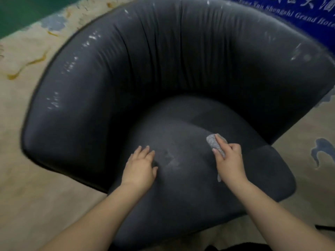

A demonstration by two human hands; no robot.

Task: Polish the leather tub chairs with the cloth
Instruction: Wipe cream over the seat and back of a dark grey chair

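our right hand (229,161) pinches the grey cloth (216,144) and presses it on the seat cushion (190,178), its long side pointing toward the backrest (163,60). our left hand (141,165) lies flat and open just beside. we think the dull patch between both hands comes next.
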